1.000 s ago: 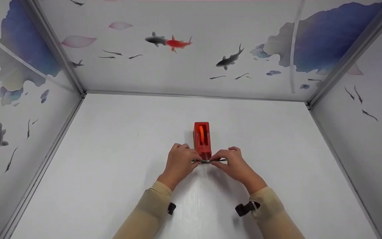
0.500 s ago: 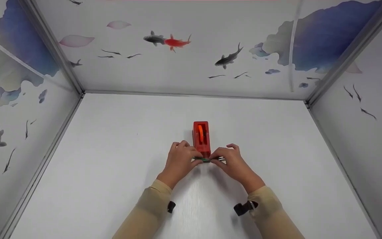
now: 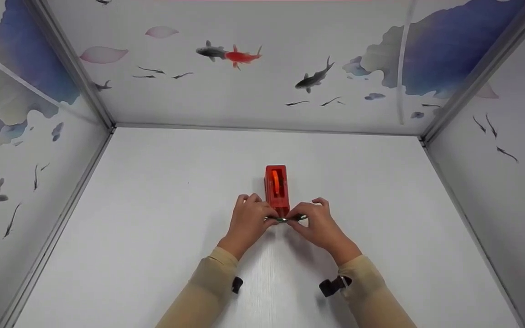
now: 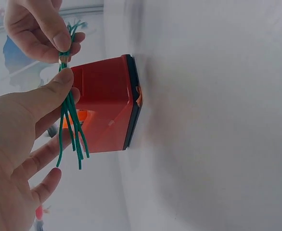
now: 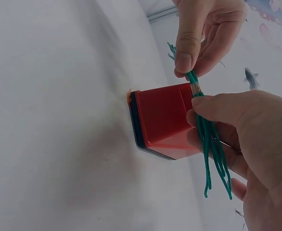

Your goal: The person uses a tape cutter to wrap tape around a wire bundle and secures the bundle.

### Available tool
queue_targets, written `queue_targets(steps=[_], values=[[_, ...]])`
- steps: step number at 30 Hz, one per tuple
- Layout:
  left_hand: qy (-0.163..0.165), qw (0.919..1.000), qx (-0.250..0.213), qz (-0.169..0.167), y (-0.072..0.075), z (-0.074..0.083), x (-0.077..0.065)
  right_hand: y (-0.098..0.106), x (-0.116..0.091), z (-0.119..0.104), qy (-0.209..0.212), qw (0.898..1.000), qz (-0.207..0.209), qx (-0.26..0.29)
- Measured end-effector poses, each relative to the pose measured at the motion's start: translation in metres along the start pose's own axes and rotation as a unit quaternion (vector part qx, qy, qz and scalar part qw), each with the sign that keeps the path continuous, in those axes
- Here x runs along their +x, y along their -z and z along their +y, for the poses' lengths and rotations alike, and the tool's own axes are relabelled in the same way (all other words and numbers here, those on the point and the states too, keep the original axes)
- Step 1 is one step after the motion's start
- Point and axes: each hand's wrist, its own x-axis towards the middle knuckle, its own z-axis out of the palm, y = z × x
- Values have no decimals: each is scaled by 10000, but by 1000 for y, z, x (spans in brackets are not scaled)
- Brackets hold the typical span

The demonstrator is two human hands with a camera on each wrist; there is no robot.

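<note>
A bundle of thin green wires [image 4: 73,126] is stretched between both hands, just in front of the red tape dispenser [image 3: 276,187]. A narrow band of tape [image 5: 195,88] wraps the bundle's middle, between the two grips. My left hand [image 3: 248,222] pinches it on one side of the band with thumb and index finger. On the other side, my right hand [image 3: 321,226] pinches it the same way. Loose wire ends fan out past the fingers in both wrist views. The dispenser stands upright on a dark base, with an orange wheel [image 3: 276,183] in its top opening.
The white tabletop [image 3: 176,182] surrounds the hands. Panels with painted fish and leaves enclose it, including the back wall [image 3: 262,91] and both sides. Black straps with small devices [image 3: 334,287] sit on the wrists.
The right hand has shifted very slightly left, and the wire ends beside its fingers look different, as if the bundle has turned a little. Both pinches stay, and the dispenser keeps its place.
</note>
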Motion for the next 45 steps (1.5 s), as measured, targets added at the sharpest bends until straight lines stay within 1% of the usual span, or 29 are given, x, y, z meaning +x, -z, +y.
queue_targets(steps=[3, 7, 12, 15, 17, 20, 23, 27, 30, 34, 38, 45], values=[[11, 10000, 14, -16, -2, -1, -1, -6, 1, -1, -318, 9994, -108, 105], [90, 9999, 68, -125, -6, -4, -3, -16, 5, -7, -961, 9950, -153, 212], [53, 9996, -33, -287, -6, -7, -1, -24, 6, -6, -1355, 9900, -77, 396], [118, 9992, -156, -346, -3, -9, 3, -26, 6, -3, -1487, 9875, -59, 517], [242, 9988, -225, -359, -1, -10, 8, -26, 6, -1, -1597, 9853, -26, 609], [452, 9976, -339, -409, 1, -9, 17, -27, 5, 0, -1865, 9787, -35, 856], [598, 9957, -409, -584, 1, -6, 26, -29, 4, 2, -2106, 9715, -94, 1080], [678, 9934, -287, -880, 2, -4, 34, -33, 4, 1, -2169, 9685, -95, 1216], [699, 9923, -167, -1005, 2, -5, 37, -35, 5, 0, -2178, 9682, -65, 1227], [751, 9918, -192, -1021, 3, -7, 38, -38, 7, -1, -2163, 9698, 22, 1125], [830, 9908, -323, -1019, 3, -8, 38, -39, 9, -3, -2178, 9714, 219, 916], [1191, 9842, -581, -1175, 6, -6, 43, -39, 13, -5, -2216, 9725, 474, 532]])
